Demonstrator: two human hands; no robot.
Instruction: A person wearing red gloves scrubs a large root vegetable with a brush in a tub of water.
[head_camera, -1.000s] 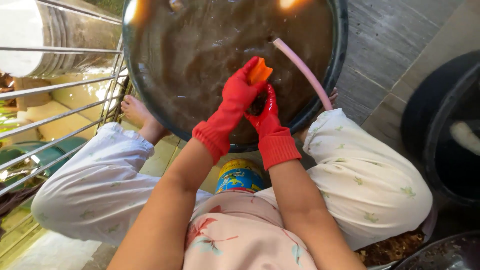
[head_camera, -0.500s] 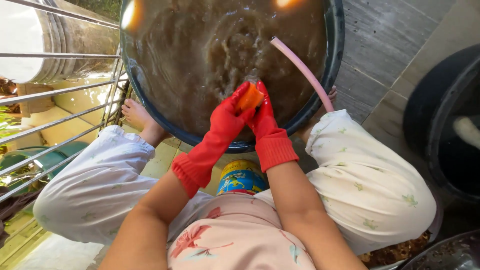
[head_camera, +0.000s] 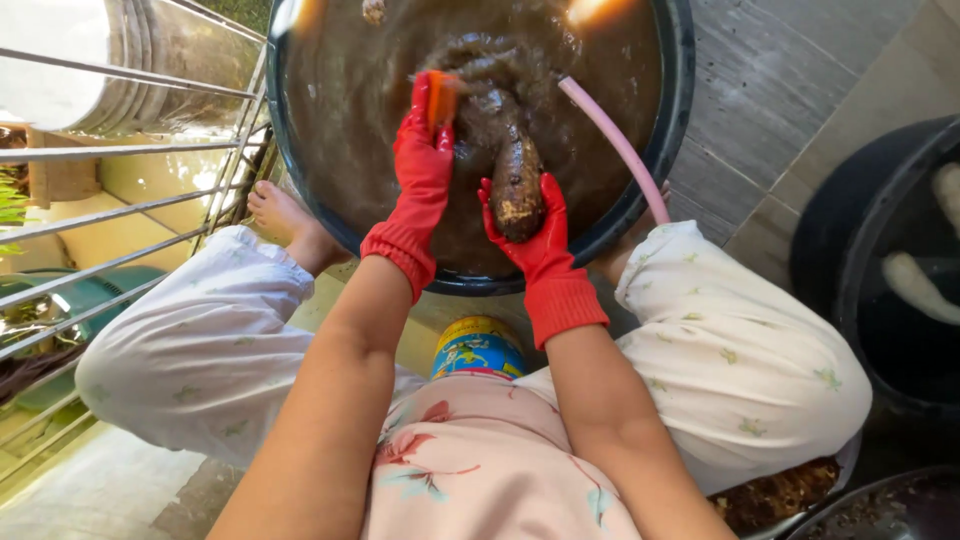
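head view, person squatting over a big dark basin (head_camera: 672, 150) full of muddy brown water. both hands in red rubber gloves. left hand (head_camera: 424, 150) up over the water, fingers closed around a small orange scrubber (head_camera: 440, 92), which pokes out just above the fingertips. right hand (head_camera: 528, 232) lower, near the basin's close rim, fingers curled up and clamped around the base of a muddy brown root (head_camera: 516, 180); the root stands nearly upright out of the palm, wet, tip up past the fingers. scrubber sits up-left of the root, slightly apart, not touching as far as i can tell. pink hose (head_camera: 618, 145) runs just right of the right fingers, end dipping into the water. blue-yellow tin (head_camera: 478, 348) below both wrists, between the knees. second black tub (head_camera: 868, 268) well off to the right of the right hand, pale peeled roots (head_camera: 920, 288) in it. metal railing (head_camera: 130, 205) left of the left hand.
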